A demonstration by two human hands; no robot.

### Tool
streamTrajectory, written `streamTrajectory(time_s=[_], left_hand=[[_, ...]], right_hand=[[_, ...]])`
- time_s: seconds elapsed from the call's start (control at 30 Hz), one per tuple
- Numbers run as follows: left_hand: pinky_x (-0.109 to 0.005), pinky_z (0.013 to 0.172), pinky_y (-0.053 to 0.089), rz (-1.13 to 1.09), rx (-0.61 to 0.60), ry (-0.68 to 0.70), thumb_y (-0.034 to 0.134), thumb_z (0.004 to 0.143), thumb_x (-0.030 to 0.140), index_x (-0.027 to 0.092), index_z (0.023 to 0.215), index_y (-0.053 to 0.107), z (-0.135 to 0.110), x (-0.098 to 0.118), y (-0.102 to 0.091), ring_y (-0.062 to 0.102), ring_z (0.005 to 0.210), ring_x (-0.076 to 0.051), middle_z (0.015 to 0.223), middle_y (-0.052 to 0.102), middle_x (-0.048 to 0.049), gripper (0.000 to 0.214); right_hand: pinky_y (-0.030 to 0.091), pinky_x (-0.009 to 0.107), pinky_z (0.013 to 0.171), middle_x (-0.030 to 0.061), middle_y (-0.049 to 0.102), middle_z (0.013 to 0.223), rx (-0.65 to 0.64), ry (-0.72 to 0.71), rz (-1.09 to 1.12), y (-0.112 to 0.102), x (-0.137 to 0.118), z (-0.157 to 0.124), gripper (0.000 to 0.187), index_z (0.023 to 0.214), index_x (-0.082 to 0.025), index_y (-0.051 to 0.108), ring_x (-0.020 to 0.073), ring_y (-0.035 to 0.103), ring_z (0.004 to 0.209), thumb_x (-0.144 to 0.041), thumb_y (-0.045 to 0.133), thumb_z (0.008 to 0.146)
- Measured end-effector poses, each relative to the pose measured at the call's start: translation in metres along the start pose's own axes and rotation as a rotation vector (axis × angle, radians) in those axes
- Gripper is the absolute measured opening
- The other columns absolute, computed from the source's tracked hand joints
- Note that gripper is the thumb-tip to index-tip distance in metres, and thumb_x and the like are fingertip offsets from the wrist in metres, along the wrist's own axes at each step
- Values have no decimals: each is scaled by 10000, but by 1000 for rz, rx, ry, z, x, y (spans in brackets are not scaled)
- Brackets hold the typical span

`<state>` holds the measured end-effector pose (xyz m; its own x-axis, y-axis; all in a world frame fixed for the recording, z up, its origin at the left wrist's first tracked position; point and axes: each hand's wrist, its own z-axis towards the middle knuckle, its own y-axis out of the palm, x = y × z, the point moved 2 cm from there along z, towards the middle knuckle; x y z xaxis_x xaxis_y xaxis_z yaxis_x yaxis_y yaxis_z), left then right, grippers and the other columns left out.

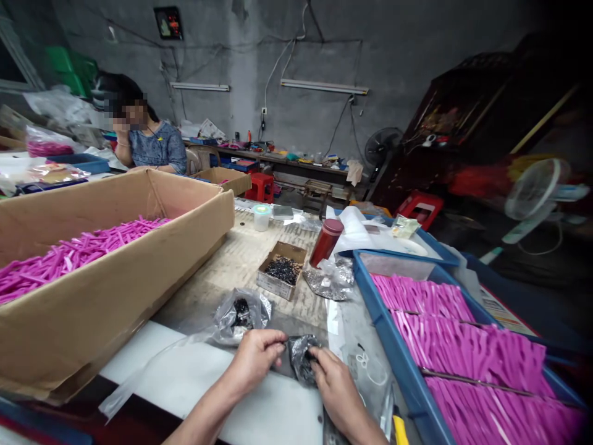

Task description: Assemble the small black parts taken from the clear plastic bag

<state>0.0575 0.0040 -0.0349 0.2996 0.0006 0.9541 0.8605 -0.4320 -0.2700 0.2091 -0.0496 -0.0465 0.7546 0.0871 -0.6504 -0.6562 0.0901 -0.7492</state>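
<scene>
While the right hand [336, 380] grips the dark bag [300, 363] by one side, a hard tug might tear it; whether the curled left hand [257, 357] holds anything, I cannot tell.

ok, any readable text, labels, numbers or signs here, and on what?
None legible.
Small carton: faint marks on the side, too small to read.
Printed sheet beside the blue tray: too blurred to read.
Dark wall panel: reddish marks, can't tell if they're text.
</scene>
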Motion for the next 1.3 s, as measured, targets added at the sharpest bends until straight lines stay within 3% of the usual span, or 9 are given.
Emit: streamTrajectory(time_s=[0.2,0.4,0.57,0.8,1.0,1.3], left_hand=[[-173,432,319,-60,-42,-48,437,626,157,125,634,588,-2,3,15,425,412,-83,423,495,42,154],[-185,519,369,22,67,63,523,563,120,134,542,603,-1,7,18,478,541,-114,544,551,5,84],[-184,494,349,-32,99,41,561,534,125,127,481,581,-1,7,24,447,513,-106,504,512,14,57],[-180,465,304,-362,-44,-37,566,581,250,101,573,577,-5,10,36,387,488,-80,509,487,19,150],[-165,354,130,-537,-94,-183,587,583,323,108,622,539,-11,13,45,204,359,-23,427,371,71,223],[-162,347,106,-708,-92,-220,608,587,278,113,628,501,-13,11,49,171,357,-10,426,318,87,201]], right_hand=[[395,249,615,42,601,701,52,89,137,-5,1,-1,181,737,-171,579,179,542,687,-178,398,727],[371,230,520,-2,537,581,98,254,636,-3,6,-2,155,669,-152,538,147,482,559,-293,479,694],[280,189,428,-67,400,450,133,343,908,-4,-1,-4,187,553,-150,500,86,345,438,-310,551,634],[269,188,438,-67,395,462,196,376,1033,4,1,-10,180,575,-148,512,81,329,452,-306,554,650],[296,184,418,-63,416,450,281,395,1087,5,-8,-11,186,600,-144,548,79,350,434,-327,581,615],[424,242,526,24,591,576,385,353,834,3,-8,-18,201,645,-144,599,163,518,561,-339,558,623]])
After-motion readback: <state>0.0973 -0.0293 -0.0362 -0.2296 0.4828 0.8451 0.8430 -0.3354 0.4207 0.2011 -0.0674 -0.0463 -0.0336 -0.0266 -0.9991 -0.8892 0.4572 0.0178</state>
